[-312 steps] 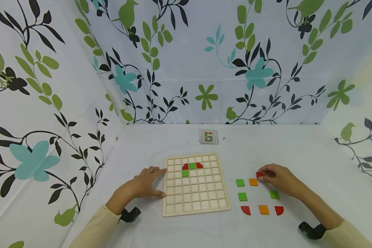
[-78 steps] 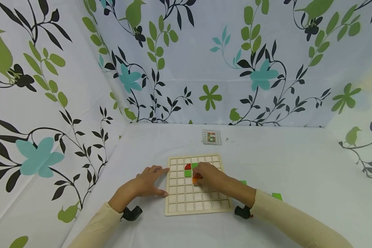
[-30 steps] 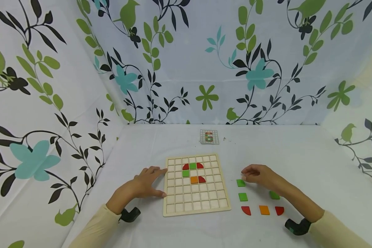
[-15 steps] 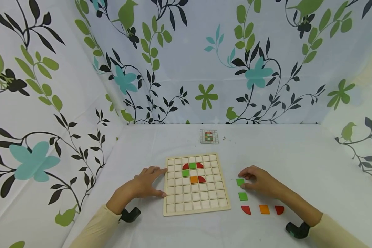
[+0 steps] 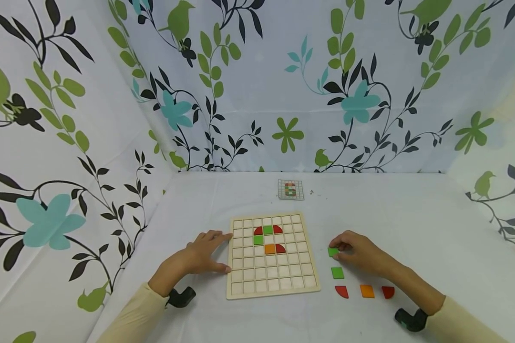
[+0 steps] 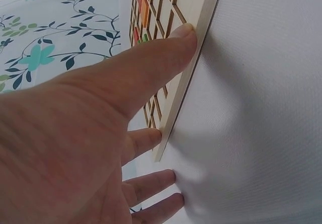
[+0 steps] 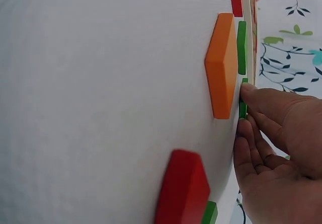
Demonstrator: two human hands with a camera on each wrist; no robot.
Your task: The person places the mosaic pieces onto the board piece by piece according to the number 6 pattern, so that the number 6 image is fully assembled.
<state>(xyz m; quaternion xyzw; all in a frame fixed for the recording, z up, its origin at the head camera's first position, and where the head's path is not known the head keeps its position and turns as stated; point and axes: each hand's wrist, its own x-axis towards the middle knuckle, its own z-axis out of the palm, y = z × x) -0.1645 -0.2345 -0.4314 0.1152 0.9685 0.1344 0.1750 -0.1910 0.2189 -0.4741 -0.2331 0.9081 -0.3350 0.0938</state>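
Observation:
My left hand (image 5: 206, 252) rests at the left edge of a wooden grid board (image 5: 249, 274). In the left wrist view its thumb and one finger touch the board's rim (image 6: 193, 65), fingers spread. Set in the board are red quarter-round tiles, green square tiles and an orange square tile (image 5: 269, 249). To the board's right, my right hand (image 5: 360, 252) pinches a green square tile (image 5: 332, 251) between thumb and fingers. The right wrist view shows that green tile (image 7: 243, 105) at the fingertips, low at the table surface.
Nearer me lie another green tile (image 5: 337, 273), a red quarter-round tile (image 5: 341, 291), an orange tile (image 5: 367, 291) and a second red one (image 5: 388, 292). One more green tile (image 7: 210, 213) shows in the right wrist view. A small pattern card (image 5: 290, 189) lies behind the board.
An orange square and a red quarter-round tile now lie in the board. My right hand went from the board back to the loose tiles and closed on a green one. The left hand stayed put.

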